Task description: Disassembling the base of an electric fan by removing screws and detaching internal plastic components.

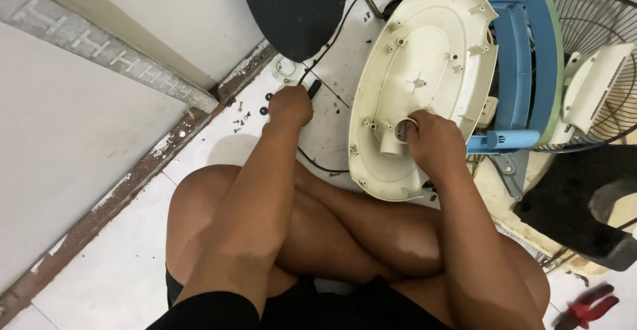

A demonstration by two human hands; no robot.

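Observation:
I sit cross-legged on a white tiled floor. My right hand (431, 143) grips the round socket at the lower middle of a cream oval plastic fan base (424, 58), which stands tilted with its ribbed underside facing me. My left hand (290, 105) is closed on a black-handled screwdriver (312, 89) down on the floor, to the left of the base. A thin black cable (328, 44) runs past that hand.
Loose screws and washers (242, 119) lie by the wall skirting. A dark oval board (295, 8) leans at the top. A blue plastic stool (521, 64), a wire fan guard (597, 58) and a cream motor housing (594, 87) stand right. Red pliers (587, 307) lie bottom right.

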